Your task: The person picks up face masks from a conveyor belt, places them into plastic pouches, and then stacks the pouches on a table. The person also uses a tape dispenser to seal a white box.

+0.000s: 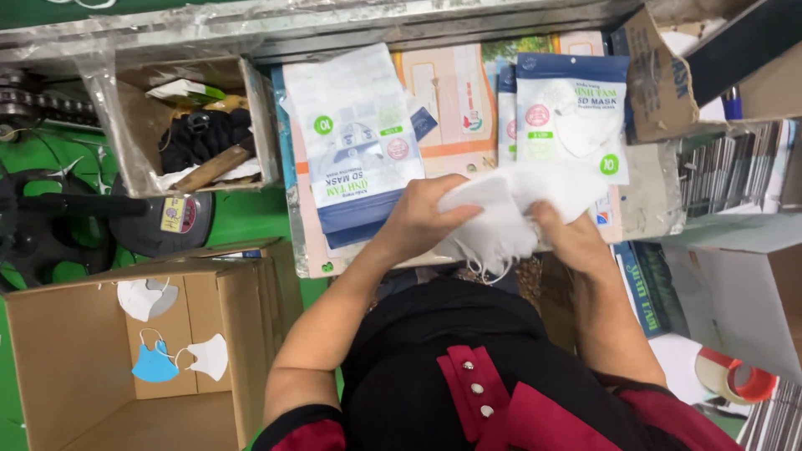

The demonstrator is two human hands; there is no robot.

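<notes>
So both hands are on one stack of white masks (501, 219), held above the work surface just in front of the person's body. Left hand (422, 219) grips the stack's left end, fingers curled over the top edge, thumb side under. Right hand (561, 234) is closed on the right part, fingers wrapped around from below. Stack's long axis runs roughly left-right between the two hands, tilted up slightly toward the right; the folded edge faces away from the body, ear loops (489, 266) dangle down below the fingers toward the body.

Just beyond the left fingers lies a white-and-blue pouch (359, 142), flat, long axis pointing away from the person. Beyond the right fingers lies another pouch (571, 104) with a blue top band, touching the stack's far edge or just behind it, can't tell which. Well left of the left hand is an open cardboard box (100, 359) with loose masks, one blue (155, 364). Right of the right hand, near the elbow, a roll of tape (735, 377).
</notes>
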